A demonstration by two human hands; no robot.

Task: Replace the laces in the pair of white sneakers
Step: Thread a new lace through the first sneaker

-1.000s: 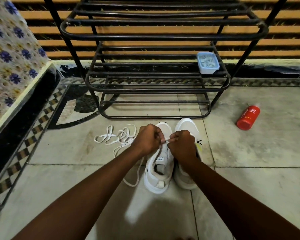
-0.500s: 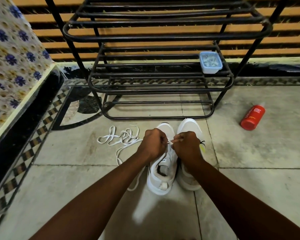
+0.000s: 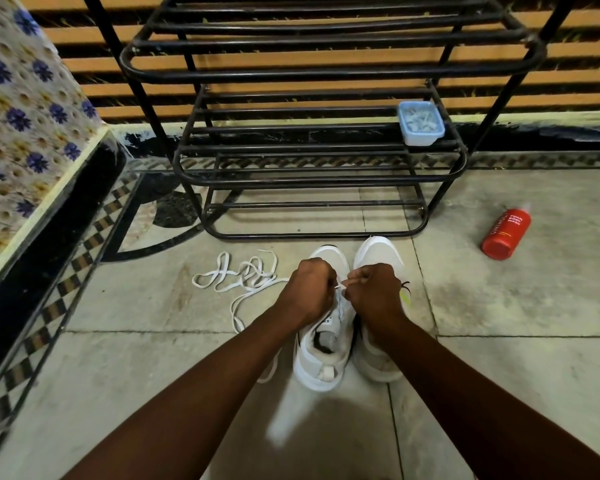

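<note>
Forearms rise from lower frame to centre. Left hand [image 3: 310, 289] fisted, right hand [image 3: 374, 294] fisted, knuckles close. Both pinch short taut span of lace [image 3: 342, 287] over left-of-frame sneaker [image 3: 321, 362]. Grip and pose as half a second ago. Second sneaker [image 3: 378, 251] just beside it, on floor [image 3: 499, 341]; neither has shifted. Lace heap [image 3: 236, 275] left of centre, strand leading to left hand. Bottle [image 3: 506, 233] lying at right. Rack [image 3: 326, 74] beyond, box [image 3: 420, 123] on its shelf.
</note>
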